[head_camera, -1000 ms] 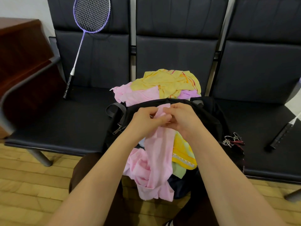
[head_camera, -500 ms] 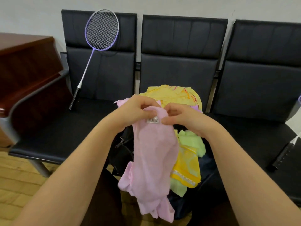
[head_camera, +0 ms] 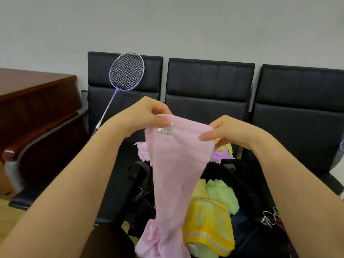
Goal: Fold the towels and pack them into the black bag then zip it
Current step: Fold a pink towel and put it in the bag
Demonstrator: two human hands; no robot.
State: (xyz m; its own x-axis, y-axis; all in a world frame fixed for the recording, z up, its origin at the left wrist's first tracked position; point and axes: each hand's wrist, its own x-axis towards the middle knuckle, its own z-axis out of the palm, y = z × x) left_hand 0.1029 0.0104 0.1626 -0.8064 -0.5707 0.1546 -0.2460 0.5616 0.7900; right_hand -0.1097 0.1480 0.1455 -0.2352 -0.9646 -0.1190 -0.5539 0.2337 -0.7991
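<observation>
I hold a pink towel up by its top edge, and it hangs down in front of me. My left hand pinches the left corner beside a small white label. My right hand pinches the right corner. Below, the black bag stands open on the middle seat, with a yellow towel and a light green towel spilling out of it. Behind the pink towel, more pink and yellow towels lie piled on the seat, mostly hidden.
A row of three black chairs stands against a grey wall. A purple badminton racket leans on the left chair. A dark wooden desk is at the left. Metal key rings hang at the bag's right side.
Both hands have lifted the pink towel up out of the bag and moved apart, spreading its top edge. The view has tilted upward, showing more wall.
</observation>
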